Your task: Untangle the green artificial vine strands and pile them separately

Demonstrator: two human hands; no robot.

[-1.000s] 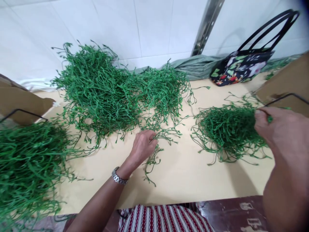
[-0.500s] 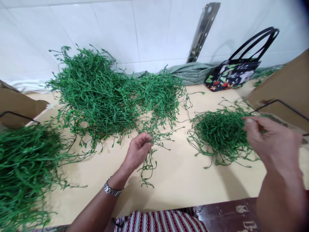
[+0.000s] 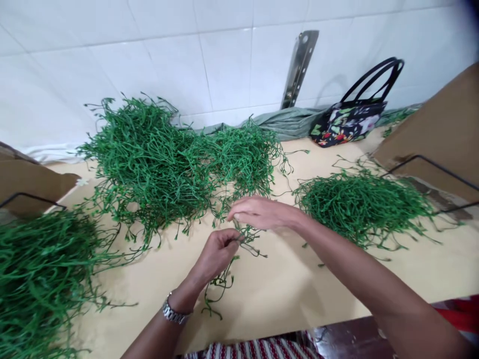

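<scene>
My left hand (image 3: 221,249), with a metal watch on the wrist, is closed in a pinch on a few thin green stems (image 3: 220,284) that hang below it and stick out to its right. Just above and to the right is my right hand (image 3: 258,212), palm down, its fingers held together over the stems near the left fingertips. Whether it grips anything is hidden. Behind both hands lies a big heap of green stems (image 3: 149,154), joined to a smaller one (image 3: 243,157). Another pile (image 3: 362,204) lies to the right.
A further green heap (image 3: 41,274) fills the left front. Brown cardboard (image 3: 33,184) stands at the left, and more cardboard (image 3: 437,129) with a black wire at the right. A flowered bag (image 3: 348,122) and a metal bracket (image 3: 300,70) are by the tiled wall.
My right hand has moved left from the right-hand pile to beside my left hand. My left hand still pinches the stems. The camera view has shifted slightly.
</scene>
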